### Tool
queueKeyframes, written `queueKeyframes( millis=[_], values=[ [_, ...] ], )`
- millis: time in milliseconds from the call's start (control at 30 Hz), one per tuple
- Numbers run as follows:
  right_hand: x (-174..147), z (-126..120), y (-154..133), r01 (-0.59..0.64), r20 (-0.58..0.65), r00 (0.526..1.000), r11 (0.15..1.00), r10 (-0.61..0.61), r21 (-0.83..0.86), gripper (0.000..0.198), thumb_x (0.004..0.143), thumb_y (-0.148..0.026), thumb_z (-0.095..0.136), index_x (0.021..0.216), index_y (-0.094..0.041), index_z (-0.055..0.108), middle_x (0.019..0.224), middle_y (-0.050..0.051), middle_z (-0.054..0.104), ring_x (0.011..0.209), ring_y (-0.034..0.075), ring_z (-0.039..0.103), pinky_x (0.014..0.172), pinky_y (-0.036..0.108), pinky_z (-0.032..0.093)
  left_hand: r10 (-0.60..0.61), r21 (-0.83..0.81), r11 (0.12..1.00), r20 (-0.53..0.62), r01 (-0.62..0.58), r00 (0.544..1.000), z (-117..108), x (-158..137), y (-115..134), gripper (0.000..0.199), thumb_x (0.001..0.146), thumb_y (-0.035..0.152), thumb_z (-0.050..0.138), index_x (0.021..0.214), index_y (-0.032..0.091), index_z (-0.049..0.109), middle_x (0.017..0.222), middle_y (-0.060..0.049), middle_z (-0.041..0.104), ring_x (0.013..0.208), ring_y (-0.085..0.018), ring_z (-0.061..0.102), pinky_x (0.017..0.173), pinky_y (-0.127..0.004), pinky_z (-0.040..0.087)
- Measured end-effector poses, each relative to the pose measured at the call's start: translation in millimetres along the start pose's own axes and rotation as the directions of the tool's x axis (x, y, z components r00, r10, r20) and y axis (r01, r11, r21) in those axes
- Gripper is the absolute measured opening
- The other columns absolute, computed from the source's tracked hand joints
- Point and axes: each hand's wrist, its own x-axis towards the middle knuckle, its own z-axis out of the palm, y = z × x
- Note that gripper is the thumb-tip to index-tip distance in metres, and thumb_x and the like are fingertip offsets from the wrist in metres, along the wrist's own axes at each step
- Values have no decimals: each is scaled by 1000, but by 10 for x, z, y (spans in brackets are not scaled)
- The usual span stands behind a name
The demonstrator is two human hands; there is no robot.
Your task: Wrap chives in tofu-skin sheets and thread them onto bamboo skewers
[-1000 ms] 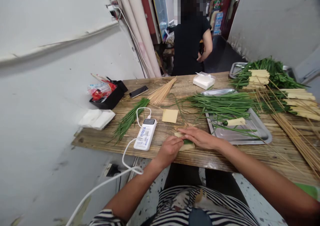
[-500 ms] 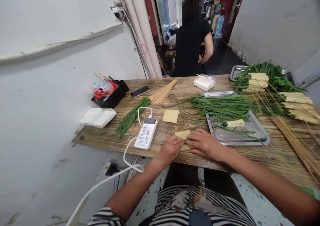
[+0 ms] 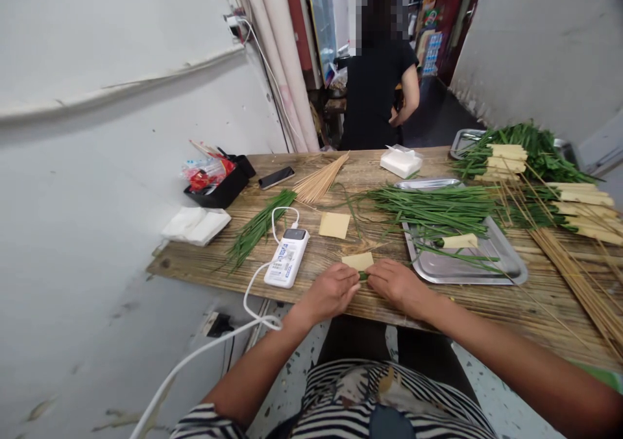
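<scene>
Near the table's front edge lies a pale yellow tofu sheet [image 3: 357, 261], with a short bundle of green chives [image 3: 363, 275] across its near part. My left hand [image 3: 335, 290] has its fingers curled over the left end of the sheet and chives. From the other side my right hand [image 3: 396, 286] grips the right end, its fingers pressed together. Most of the near part of the sheet is hidden under both hands. Just beyond them, a second square tofu sheet [image 3: 334, 225] lies flat on the wood.
A metal tray [image 3: 506, 264] at right holds long chives [image 3: 433, 202] and one finished roll [image 3: 457, 241]. Skewered rolls [image 3: 586, 205] and bamboo sticks [image 3: 574, 277] lie farther right. Left are a white power bank [image 3: 287, 257] with cable, chives and a phone [image 3: 276, 177]. A person [image 3: 377, 95] stands beyond the table.
My fingers have closed over the near edge of the tofu sheet, folding it over the chives. My right hand's spread fingers have drawn together. The view has shifted slightly.
</scene>
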Motion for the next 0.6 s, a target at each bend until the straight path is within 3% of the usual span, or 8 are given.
queueKeyframes(
  millis=[167, 333, 467, 600],
  values=[
    [55, 11, 23, -113, 25, 994, 982, 111, 150, 26, 93, -16, 42, 76, -16, 62, 74, 6, 64, 72, 16, 56, 72, 30, 44, -5, 4, 1000, -160, 6, 987, 107, -78, -8, 19, 92, 17, 49, 103, 15, 64, 95, -8, 70, 89, -16, 63, 83, -34, 54],
    [94, -4, 10, -228, 44, 973, 931, 225, 284, 21, 89, -13, 47, 75, -16, 63, 71, 6, 64, 70, 16, 57, 70, 28, 44, -110, -109, 991, -276, 82, 955, 206, -118, -60, 16, 89, 19, 54, 94, 18, 69, 85, -4, 73, 78, -14, 66, 78, -31, 54],
    [102, -2, -3, -301, 26, 950, 889, 312, 344, 18, 86, -12, 51, 76, -17, 64, 72, 5, 64, 70, 16, 57, 69, 27, 45, -246, -223, 956, -272, 188, 930, 198, -126, -68, 16, 89, 22, 56, 94, 20, 71, 83, -3, 73, 78, -14, 65, 74, -28, 55],
    [86, 14, -16, -333, 33, 938, 869, 346, 365, 16, 87, -12, 50, 80, -17, 64, 75, 5, 63, 72, 17, 56, 72, 29, 44, -215, -235, 960, -257, 155, 942, 184, -109, -56, 23, 91, 17, 49, 97, 20, 70, 83, -4, 73, 78, -14, 65, 72, -29, 54]
  ],
)
